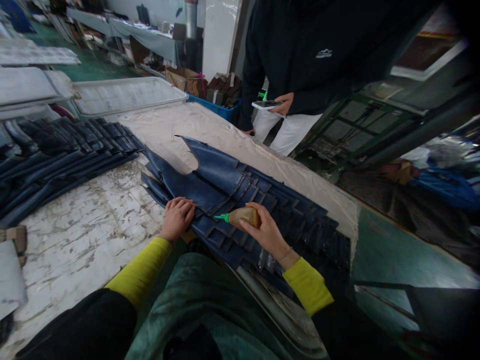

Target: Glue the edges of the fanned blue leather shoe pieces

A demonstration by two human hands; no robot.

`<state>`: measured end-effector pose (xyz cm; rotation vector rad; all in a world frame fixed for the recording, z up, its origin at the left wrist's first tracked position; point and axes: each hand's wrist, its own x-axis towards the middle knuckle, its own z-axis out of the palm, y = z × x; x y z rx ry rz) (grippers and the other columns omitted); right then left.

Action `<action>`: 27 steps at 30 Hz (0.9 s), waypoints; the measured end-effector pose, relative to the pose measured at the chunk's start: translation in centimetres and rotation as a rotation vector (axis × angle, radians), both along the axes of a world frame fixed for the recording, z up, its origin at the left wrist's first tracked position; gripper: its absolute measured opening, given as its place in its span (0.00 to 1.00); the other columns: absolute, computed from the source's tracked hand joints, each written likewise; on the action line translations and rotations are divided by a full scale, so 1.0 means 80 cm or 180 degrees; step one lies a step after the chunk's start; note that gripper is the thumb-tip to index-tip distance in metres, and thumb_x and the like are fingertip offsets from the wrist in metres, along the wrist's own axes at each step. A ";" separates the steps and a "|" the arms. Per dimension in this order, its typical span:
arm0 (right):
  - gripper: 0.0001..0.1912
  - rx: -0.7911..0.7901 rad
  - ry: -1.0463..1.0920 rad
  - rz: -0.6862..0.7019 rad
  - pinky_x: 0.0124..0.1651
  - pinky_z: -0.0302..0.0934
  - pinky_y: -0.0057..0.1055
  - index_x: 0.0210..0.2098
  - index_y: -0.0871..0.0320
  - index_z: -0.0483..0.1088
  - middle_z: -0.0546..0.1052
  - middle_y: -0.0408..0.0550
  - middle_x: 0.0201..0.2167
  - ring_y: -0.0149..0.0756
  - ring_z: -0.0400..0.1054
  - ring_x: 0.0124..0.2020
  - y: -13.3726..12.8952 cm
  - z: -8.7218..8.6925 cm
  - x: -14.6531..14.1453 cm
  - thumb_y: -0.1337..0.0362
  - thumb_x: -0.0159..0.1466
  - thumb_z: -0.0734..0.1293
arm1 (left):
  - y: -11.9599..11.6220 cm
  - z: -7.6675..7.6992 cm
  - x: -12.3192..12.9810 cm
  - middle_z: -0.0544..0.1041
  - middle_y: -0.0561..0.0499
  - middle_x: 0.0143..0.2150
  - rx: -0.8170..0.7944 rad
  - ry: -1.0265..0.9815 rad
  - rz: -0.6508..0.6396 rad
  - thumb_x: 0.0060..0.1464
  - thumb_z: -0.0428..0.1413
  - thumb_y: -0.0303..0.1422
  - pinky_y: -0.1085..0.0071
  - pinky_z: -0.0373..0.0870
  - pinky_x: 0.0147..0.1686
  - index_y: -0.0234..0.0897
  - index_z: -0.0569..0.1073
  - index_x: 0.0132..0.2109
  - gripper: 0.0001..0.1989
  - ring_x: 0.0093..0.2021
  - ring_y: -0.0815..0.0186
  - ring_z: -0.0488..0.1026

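Observation:
My right hand (267, 231) is wrapped round a squeeze bottle (243, 218) of brownish liquid, tilted on its side. Its green nozzle points left, at the near edge of a dark blue leather-like piece (213, 187). My left hand (177, 218) is closed over the near edge of that piece, fingers together and bent; the thumb is hidden. Beneath and to the right lie several overlapping dark blue pieces (300, 220) with stepped edges, fanned out in a row. The top piece has a curved cut-out and pointed corners at its far left end.
A worktable (93, 225) with a stained white covering carries another stack of dark blue pieces (56, 155) at left. Behind stand a white tray (129, 95) and a blue crate (217, 106) of brown items. Across the table, a person in a dark jacket (300, 60) holds a phone (267, 104).

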<state>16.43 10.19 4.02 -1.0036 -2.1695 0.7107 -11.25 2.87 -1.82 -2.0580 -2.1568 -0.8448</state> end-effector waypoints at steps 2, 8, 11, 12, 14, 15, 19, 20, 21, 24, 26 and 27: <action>0.23 0.0217 -0.0076 0.0011 0.53 0.60 0.42 0.50 0.57 0.62 0.69 0.52 0.46 0.43 0.64 0.48 0.007 0.000 0.002 0.57 0.58 0.68 | 0.000 -0.001 0.000 0.75 0.52 0.47 0.0008 0.0006 0.0006 0.62 0.46 0.37 0.58 0.55 0.54 0.41 0.74 0.44 0.13 0.54 0.59 0.63; 0.22 0.0586 -0.0315 -0.0162 0.53 0.59 0.44 0.49 0.58 0.62 0.69 0.53 0.45 0.45 0.64 0.48 0.048 -0.011 0.015 0.57 0.58 0.68 | -0.001 0.000 -0.001 0.75 0.51 0.48 -0.0029 0.0029 -0.0028 0.62 0.46 0.37 0.58 0.55 0.54 0.41 0.74 0.44 0.14 0.54 0.58 0.63; 0.22 0.0695 -0.0367 -0.0251 0.53 0.59 0.47 0.49 0.58 0.63 0.69 0.54 0.45 0.47 0.63 0.48 0.062 -0.018 0.018 0.56 0.58 0.67 | -0.001 0.000 -0.001 0.75 0.51 0.48 -0.0034 0.0029 -0.0007 0.62 0.45 0.38 0.58 0.55 0.54 0.41 0.74 0.44 0.14 0.54 0.58 0.63; 0.22 0.0711 -0.0366 -0.0265 0.53 0.58 0.47 0.49 0.58 0.63 0.69 0.55 0.45 0.47 0.63 0.49 0.063 -0.020 0.018 0.56 0.58 0.67 | -0.001 0.001 -0.001 0.75 0.51 0.48 -0.0039 0.0031 -0.0005 0.62 0.45 0.38 0.58 0.55 0.54 0.41 0.74 0.44 0.14 0.54 0.58 0.63; 0.23 0.0682 -0.0344 -0.0246 0.54 0.58 0.47 0.49 0.58 0.62 0.69 0.54 0.46 0.46 0.63 0.49 0.060 -0.020 0.018 0.55 0.58 0.67 | -0.001 0.001 -0.001 0.75 0.51 0.49 -0.0050 0.0036 -0.0010 0.62 0.45 0.38 0.58 0.55 0.55 0.41 0.74 0.44 0.14 0.54 0.58 0.63; 0.23 0.0641 -0.0324 -0.0219 0.54 0.58 0.46 0.49 0.57 0.62 0.68 0.54 0.46 0.46 0.63 0.49 0.057 -0.020 0.018 0.55 0.58 0.67 | -0.001 0.001 -0.001 0.75 0.51 0.49 -0.0056 0.0038 -0.0018 0.62 0.45 0.38 0.58 0.55 0.55 0.41 0.74 0.45 0.14 0.54 0.58 0.63; 0.23 0.0456 -0.0262 -0.0048 0.53 0.59 0.44 0.50 0.56 0.62 0.68 0.53 0.46 0.45 0.64 0.49 0.042 -0.016 0.016 0.55 0.59 0.67 | -0.002 0.001 -0.001 0.75 0.51 0.49 -0.0052 -0.0015 -0.0029 0.62 0.45 0.38 0.57 0.55 0.55 0.42 0.74 0.44 0.14 0.55 0.58 0.63; 0.23 0.0449 -0.0265 -0.0028 0.53 0.59 0.45 0.50 0.56 0.62 0.68 0.53 0.46 0.45 0.64 0.49 0.042 -0.016 0.016 0.55 0.59 0.67 | -0.002 0.001 -0.001 0.75 0.50 0.49 -0.0048 -0.0034 -0.0025 0.62 0.45 0.38 0.57 0.55 0.55 0.42 0.74 0.44 0.14 0.54 0.58 0.63; 0.23 0.0465 -0.0282 -0.0019 0.53 0.59 0.45 0.50 0.56 0.62 0.68 0.54 0.46 0.46 0.64 0.49 0.042 -0.016 0.016 0.55 0.59 0.67 | -0.001 0.001 -0.001 0.75 0.50 0.48 -0.0046 -0.0045 -0.0022 0.62 0.45 0.38 0.56 0.55 0.55 0.42 0.74 0.44 0.14 0.54 0.58 0.63; 0.22 0.0599 -0.0377 -0.0049 0.55 0.57 0.46 0.50 0.57 0.62 0.68 0.54 0.47 0.46 0.62 0.50 0.053 -0.018 0.018 0.57 0.59 0.67 | -0.001 0.002 -0.001 0.75 0.50 0.49 -0.0057 -0.0039 -0.0028 0.62 0.45 0.38 0.56 0.55 0.55 0.41 0.74 0.44 0.14 0.54 0.58 0.63; 0.22 0.0699 -0.0447 -0.0096 0.56 0.57 0.46 0.50 0.58 0.62 0.67 0.55 0.47 0.47 0.61 0.51 0.062 -0.019 0.021 0.59 0.58 0.67 | -0.001 0.002 -0.001 0.75 0.50 0.49 -0.0069 -0.0034 -0.0023 0.62 0.45 0.38 0.57 0.55 0.55 0.41 0.74 0.45 0.14 0.54 0.58 0.63; 0.22 0.0746 -0.0471 -0.0129 0.56 0.57 0.46 0.50 0.59 0.62 0.67 0.56 0.47 0.47 0.61 0.51 0.066 -0.020 0.022 0.59 0.58 0.67 | -0.001 0.002 -0.001 0.75 0.50 0.49 -0.0076 -0.0032 -0.0022 0.62 0.45 0.38 0.57 0.55 0.55 0.41 0.74 0.45 0.14 0.54 0.58 0.63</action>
